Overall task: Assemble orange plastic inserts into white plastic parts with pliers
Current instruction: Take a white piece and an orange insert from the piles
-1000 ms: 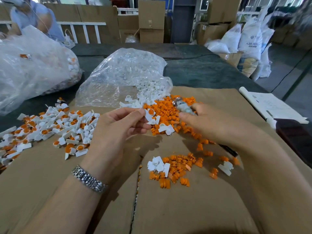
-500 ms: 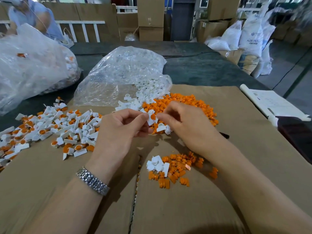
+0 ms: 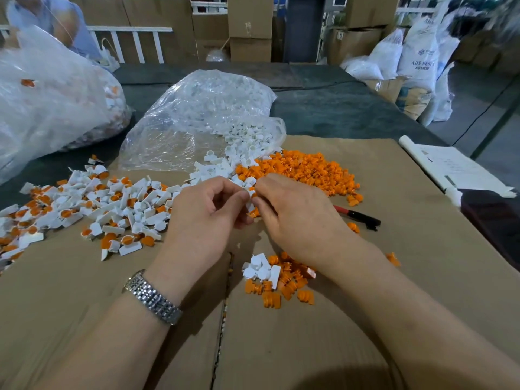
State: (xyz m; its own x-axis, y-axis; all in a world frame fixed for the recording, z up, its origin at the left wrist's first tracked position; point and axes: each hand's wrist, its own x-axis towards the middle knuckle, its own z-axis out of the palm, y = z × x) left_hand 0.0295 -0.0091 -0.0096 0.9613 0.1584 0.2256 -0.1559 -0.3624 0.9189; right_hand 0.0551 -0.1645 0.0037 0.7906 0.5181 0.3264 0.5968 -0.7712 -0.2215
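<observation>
Two hands meet just before the orange insert pile (image 3: 304, 171): left hand (image 3: 206, 213) and right hand (image 3: 295, 218) pinch one white part (image 3: 250, 196) between curled fingertips. Small, light, rigid, probably slippery; best pinched by its flat tab. Pliers (image 3: 357, 216) lie right of the pile, unheld.

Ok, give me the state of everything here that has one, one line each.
left hand: pinching the white part
right hand: fingers curled at the same part
white part: held up between both hands
pliers: lying unused on the cardboard
clear bag: open, white pieces spilling out
</observation>
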